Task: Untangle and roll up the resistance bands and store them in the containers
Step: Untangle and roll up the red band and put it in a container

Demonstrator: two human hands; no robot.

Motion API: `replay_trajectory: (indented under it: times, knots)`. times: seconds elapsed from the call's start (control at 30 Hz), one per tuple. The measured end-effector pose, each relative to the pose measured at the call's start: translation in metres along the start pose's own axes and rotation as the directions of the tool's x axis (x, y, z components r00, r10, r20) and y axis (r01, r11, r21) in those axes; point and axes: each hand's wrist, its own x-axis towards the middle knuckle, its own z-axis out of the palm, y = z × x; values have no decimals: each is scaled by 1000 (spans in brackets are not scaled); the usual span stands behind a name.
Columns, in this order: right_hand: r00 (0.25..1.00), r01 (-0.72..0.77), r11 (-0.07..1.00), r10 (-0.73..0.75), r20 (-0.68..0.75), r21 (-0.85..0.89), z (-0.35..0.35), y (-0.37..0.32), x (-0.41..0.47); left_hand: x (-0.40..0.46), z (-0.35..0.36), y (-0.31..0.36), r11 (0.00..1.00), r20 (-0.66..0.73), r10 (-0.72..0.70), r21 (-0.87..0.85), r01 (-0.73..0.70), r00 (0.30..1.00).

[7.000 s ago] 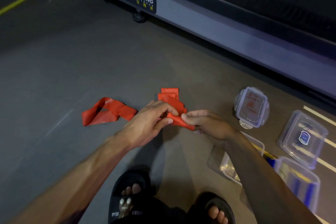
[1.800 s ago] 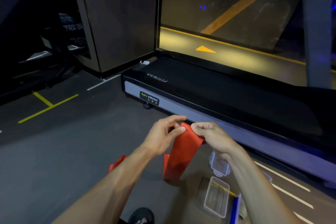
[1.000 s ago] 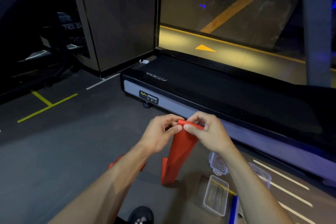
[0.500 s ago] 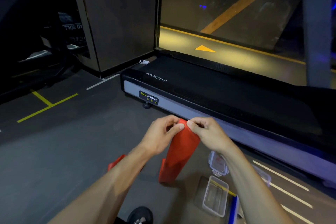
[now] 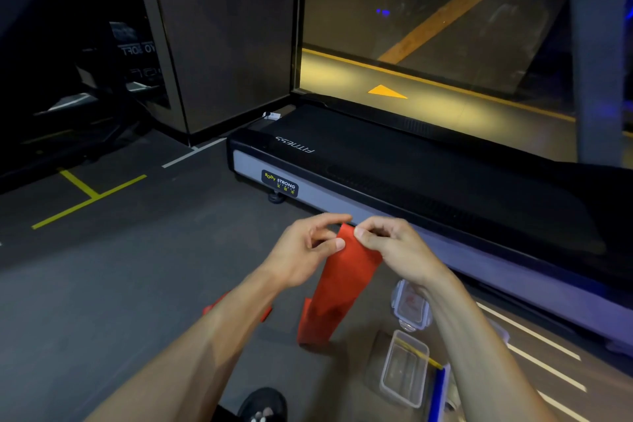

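Note:
A flat red resistance band [image 5: 342, 284] hangs from both my hands down to the floor. My left hand [image 5: 305, 250] pinches its top left edge between thumb and fingers. My right hand [image 5: 394, 247] pinches the top right corner, fingers curled over the end. More of the red band [image 5: 263, 313] shows on the floor behind my left forearm. An open clear container [image 5: 404, 368] stands on the floor below my right forearm. A clear lid [image 5: 411, 308] lies just beyond it.
A treadmill [image 5: 428, 181] runs across the floor right behind my hands. A blue band [image 5: 438, 394] lies beside the open container. My sandalled foot [image 5: 263, 408] is at the bottom edge. Dark gym floor with yellow lines [image 5: 85, 195] spreads to the left.
I have stood up from the floor, lifting the band's end to chest height. In the last second my hands stayed at the top end, with the fingers shifting their pinch slightly.

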Motion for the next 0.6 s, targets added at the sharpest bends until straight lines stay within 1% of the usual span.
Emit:
replay_trajectory:
  times: [0.07,0.17,0.23,0.43,0.5,0.6]
  knots:
    - [1000,-12,999,13,22,-32,1,0,-1,0,0,1,999,-3,28,36,-28,1000]
    - [999,17,993,-14,29,-117,1,1,-2,0,1,2,992,-7,74,100,-73,997]
    - [999,32,989,-28,31,-144,2,1,-3,-1,1,2,988,-16,80,133,-77,997]
    - [989,100,944,-128,-70,-315,4,2,-2,1,0,1,973,-61,53,226,-38,997]
    - [983,143,917,-175,-55,-371,4,0,-4,2,0,0,975,-68,42,221,-26,997]
    - [967,174,890,-235,-96,-422,8,-5,-5,2,2,-1,991,-97,25,136,-11,995]
